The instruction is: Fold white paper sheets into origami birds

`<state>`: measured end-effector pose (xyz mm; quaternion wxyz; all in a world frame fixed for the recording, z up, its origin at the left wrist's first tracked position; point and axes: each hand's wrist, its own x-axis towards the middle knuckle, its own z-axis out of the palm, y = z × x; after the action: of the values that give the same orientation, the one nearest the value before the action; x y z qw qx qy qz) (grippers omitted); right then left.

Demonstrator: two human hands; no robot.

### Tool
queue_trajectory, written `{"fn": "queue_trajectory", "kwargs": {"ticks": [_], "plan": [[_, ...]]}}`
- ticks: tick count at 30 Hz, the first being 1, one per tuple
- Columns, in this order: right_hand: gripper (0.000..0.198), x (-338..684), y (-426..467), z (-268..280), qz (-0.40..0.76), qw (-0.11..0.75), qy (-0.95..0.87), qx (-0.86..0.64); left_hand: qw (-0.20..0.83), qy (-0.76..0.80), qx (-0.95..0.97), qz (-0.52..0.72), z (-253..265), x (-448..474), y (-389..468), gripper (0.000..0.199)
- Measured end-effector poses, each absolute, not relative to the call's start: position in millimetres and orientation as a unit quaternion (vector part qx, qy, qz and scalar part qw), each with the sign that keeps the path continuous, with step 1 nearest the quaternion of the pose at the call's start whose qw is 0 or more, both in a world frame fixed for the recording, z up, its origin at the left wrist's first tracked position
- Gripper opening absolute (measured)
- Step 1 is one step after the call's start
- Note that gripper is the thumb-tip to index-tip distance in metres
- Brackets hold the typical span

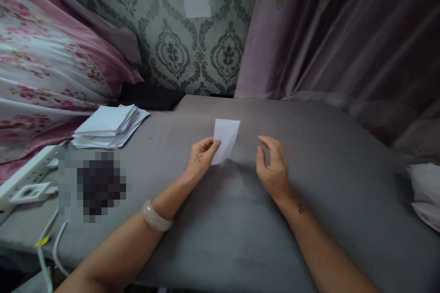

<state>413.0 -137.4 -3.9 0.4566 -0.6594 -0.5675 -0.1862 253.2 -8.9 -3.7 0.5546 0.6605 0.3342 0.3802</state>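
My left hand (202, 158) pinches a small white piece of paper (227, 137) by its left side, thumb in front and the other fingers hidden behind it. The paper looks folded and is held up above the grey cloth surface (213, 229). To the right of it, apart from the paper, is my right hand (274, 167), with thumb and fingers curved and a gap between them. Nothing is in that hand. A pale bangle (156, 216) circles my left wrist.
A stack of white paper sheets (106, 123) lies at the left. Nearer are a white power strip (27, 176) with cables and a blurred-out patch (101, 183). Curtains hang on both sides, and a black folded item (151, 96) lies by the patterned wall. Whitish fabric (426, 187) is at far right.
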Motion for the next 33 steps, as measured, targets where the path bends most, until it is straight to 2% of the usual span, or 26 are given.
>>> {"fn": "queue_trajectory", "kwargs": {"ticks": [2,4,7,10,13,16,18,20,24,28,33], "plan": [[0.034,416,-137,-6,-0.174,0.434,-0.588,-0.660,0.694,0.354,0.509,0.367,-4,258,-7,0.017],[0.036,417,-136,-7,-0.152,0.395,-0.624,-0.657,0.764,0.357,0.417,0.338,-5,261,-7,0.013],[0.043,415,-135,-7,-0.126,0.338,-0.678,-0.641,0.798,0.352,0.391,0.293,-8,263,-12,0.010],[0.041,413,-134,-10,-0.109,0.280,-0.725,-0.619,0.804,0.348,0.423,0.233,-13,263,-18,0.011],[0.037,416,-133,-18,-0.080,0.242,-0.744,-0.618,0.735,0.376,0.525,0.207,-16,261,-19,0.018],[0.038,420,-134,-26,-0.032,0.239,-0.738,-0.630,0.534,0.391,0.707,0.249,-16,254,-13,0.022],[0.037,422,-134,-28,-0.003,0.252,-0.727,-0.639,0.391,0.336,0.822,0.244,-16,248,-8,0.033],[0.033,422,-135,-27,0.023,0.267,-0.715,-0.646,0.313,0.277,0.885,0.205,-17,244,-5,0.042],[0.017,419,-135,-24,0.056,0.298,-0.677,-0.670,0.289,0.249,0.910,0.164,-17,241,-4,0.036],[0.022,418,-132,-25,0.069,0.318,-0.628,-0.707,0.313,0.260,0.898,0.168,-15,244,-4,0.016],[0.029,416,-126,-28,0.025,0.294,-0.559,-0.775,0.336,0.302,0.873,0.187,-14,250,-6,0.025]]}}
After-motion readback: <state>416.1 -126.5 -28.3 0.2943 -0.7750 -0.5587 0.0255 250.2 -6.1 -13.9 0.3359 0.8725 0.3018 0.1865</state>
